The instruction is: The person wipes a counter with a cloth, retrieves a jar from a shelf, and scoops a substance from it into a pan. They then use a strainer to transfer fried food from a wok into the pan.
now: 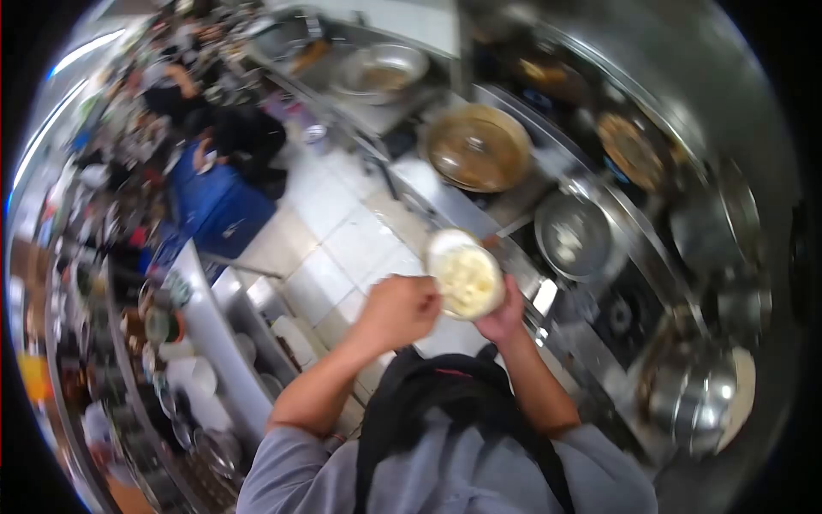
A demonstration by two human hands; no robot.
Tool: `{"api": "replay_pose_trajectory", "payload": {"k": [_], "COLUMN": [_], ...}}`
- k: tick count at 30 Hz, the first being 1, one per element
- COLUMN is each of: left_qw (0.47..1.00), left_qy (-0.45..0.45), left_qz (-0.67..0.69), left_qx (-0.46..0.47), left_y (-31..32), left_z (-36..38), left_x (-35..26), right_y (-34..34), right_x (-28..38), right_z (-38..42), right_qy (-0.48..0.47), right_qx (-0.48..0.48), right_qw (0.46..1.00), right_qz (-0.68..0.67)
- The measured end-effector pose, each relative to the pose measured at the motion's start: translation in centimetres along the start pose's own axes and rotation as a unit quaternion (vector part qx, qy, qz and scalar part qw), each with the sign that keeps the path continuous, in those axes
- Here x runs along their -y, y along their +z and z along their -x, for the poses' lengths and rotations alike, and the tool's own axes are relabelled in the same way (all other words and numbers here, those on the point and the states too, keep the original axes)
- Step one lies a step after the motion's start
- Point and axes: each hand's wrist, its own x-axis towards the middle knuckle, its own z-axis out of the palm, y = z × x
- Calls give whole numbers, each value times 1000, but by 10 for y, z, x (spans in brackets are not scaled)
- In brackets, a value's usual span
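Observation:
My right hand (503, 313) grips the right side of a white bowl (444, 243) and holds it tilted in front of my body. Inside lie soft, pale yellow lumps of food (469, 283), their kind too blurred to tell. At the bowl's left edge is my left hand (400, 307), its fingers closed together close to the food. Whatever it may be pinching is hidden. To the right of the bowl, on the stove, a dark frying pan (591, 224) contains a few whitish pieces.
A wide pan of brown liquid (478, 150) and a metal basin (381, 73) stand along the counter. A burner (623, 313) and a shiny metal bowl (698, 394) are at right. Another person (240, 133) is beside a blue bin (214, 206). Crowded shelves (128, 377) line the left.

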Motion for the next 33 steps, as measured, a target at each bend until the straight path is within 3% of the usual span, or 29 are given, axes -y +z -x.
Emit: {"api": "replay_pose_trajectory", "payload": {"k": [1, 3, 5, 6, 13, 15, 17, 20, 22, 23, 24, 25, 27, 30, 32, 33], "left_qw": [996, 991, 949, 943, 910, 926, 956, 989, 975, 974, 959, 930, 938, 967, 997, 997], "left_qy": [-21, -49, -162, -170, -124, -78, 6, 139, 207, 208, 215, 218, 212, 135, 81, 77], "left_qz": [89, 110, 232, 242, 319, 306, 258, 49, -82, -84, -172, -258, -243, -208, -4, -5], "left_qx": [8, 64, 136, 153, 234, 206, 136, 18, -4, -1, 72, 143, 129, 63, 19, 9], "left_y": [-6, -4, 5, 11, 82, 116, 172, 266, 332, 360, 385, 389, 388, 357, 321, 297], "left_z": [-4, -14, -24, -31, -110, -144, -179, -222, -238, -242, -243, -244, -242, -235, -234, -231], "left_x": [-5, -2, 2, -3, -60, -73, -75, -68, -44, -26, -6, -10, -14, -29, -36, -41], "right_y": [-1, -2, -6, -7, -67, -89, -109, -131, -141, -144, -145, -147, -150, -146, -148, -147], "right_x": [2, 12, 21, 29, 91, 107, 121, 134, 140, 142, 143, 144, 148, 152, 156, 158], "right_z": [1, 9, 20, 26, 100, 133, 176, 231, 261, 274, 285, 295, 304, 304, 288, 276], "right_qy": [-6, -35, -40, -57, -177, -241, -254, -320, -361, -362, -374, -385, -387, -397, -375, -369], "right_qx": [-8, -13, -43, -58, -133, -183, -181, -225, -253, -253, -271, -288, -263, -233, -208, -203], "right_qw": [1000, 999, 998, 996, 974, 952, 948, 915, 891, 890, 878, 867, 877, 881, 898, 902], "right_qz": [-13, -14, -39, -35, -58, -35, -58, -94, -108, -112, -123, -132, -108, -104, -98, -94]}}
